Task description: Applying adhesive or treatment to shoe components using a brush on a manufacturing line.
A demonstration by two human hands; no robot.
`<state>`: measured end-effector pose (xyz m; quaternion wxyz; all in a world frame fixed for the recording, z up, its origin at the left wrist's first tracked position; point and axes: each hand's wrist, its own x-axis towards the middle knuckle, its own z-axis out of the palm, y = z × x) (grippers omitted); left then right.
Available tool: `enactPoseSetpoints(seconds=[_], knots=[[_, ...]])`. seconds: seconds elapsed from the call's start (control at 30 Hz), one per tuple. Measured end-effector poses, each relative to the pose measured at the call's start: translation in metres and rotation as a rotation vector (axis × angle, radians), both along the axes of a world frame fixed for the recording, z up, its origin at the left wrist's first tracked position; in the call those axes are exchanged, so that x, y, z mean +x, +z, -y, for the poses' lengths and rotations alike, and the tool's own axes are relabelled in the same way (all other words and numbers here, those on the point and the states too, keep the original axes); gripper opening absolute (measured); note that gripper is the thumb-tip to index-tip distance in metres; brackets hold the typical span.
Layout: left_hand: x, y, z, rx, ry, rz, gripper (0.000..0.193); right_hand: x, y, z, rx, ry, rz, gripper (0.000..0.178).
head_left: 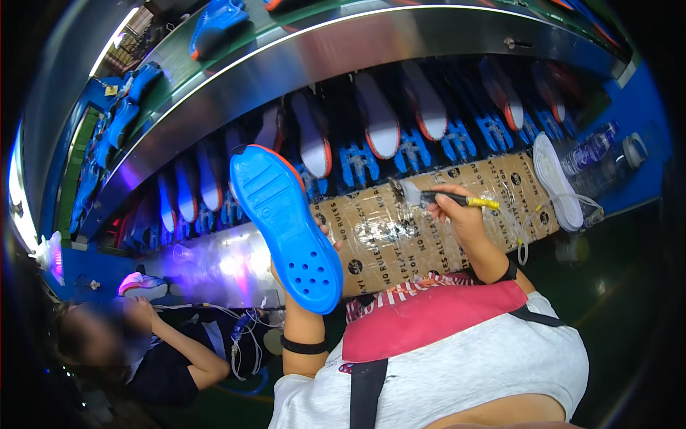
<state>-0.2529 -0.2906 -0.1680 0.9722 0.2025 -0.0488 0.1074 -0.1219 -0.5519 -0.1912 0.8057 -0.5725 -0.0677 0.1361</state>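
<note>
A blue shoe sole (282,214) with an orange edge at one end and several round holes at the other is held up in my left hand (325,230). Most of that hand is hidden behind the sole; a few fingertips show at its right edge. My right hand (457,213) is closed around a brush (450,198) with a pale bristle head, a dark handle and a yellow end. The brush is over printed cardboard (375,247) on the bench, apart from the sole. Thin clear tubing (525,232) lies near the brush's yellow end.
White-and-orange soles (382,129) stand in a row above blue supports (357,166) under a metal-edged conveyor (314,43). At right are a white sole (556,182) and clear bottles (597,146). A co-worker (179,350) sits at left beside a shoe (143,286).
</note>
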Motion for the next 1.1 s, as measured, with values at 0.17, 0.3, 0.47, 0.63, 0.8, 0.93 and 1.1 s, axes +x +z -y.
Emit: enactPoseSetpoints(seconds=[0.17, 0.3, 0.47, 0.63, 0.8, 0.93, 1.1], knots=[[-0.002, -0.012, 0.021, -0.077, -0.113, -0.142, 0.065, -0.006, 0.034, -0.020, 0.102, 0.124, 0.046, 0.021], [0.009, -0.025, 0.033, -0.084, -0.160, -0.236, 0.069, -0.019, 0.065, -0.041, 0.133, 0.296, 0.094, 0.018], [0.007, -0.057, 0.045, 0.088, -0.163, -0.416, 0.073, -0.019, 0.088, -0.064, -0.215, 0.165, 0.779, 0.016], [0.003, -0.063, 0.050, 0.132, -0.198, -0.387, 0.067, -0.022, 0.083, -0.092, -0.334, -0.099, 1.169, 0.021], [0.005, -0.041, 0.044, 0.239, -0.179, -0.387, 0.060, -0.034, 0.078, -0.086, -0.222, 0.412, 1.085, 0.021], [0.007, -0.040, 0.040, 0.133, -0.156, -0.372, 0.059, -0.034, 0.080, -0.083, -0.241, 0.271, 0.998, 0.022], [0.006, -0.053, 0.035, 0.009, -0.160, -0.328, 0.057, -0.043, 0.075, -0.085, -0.272, 0.352, 1.144, 0.022]])
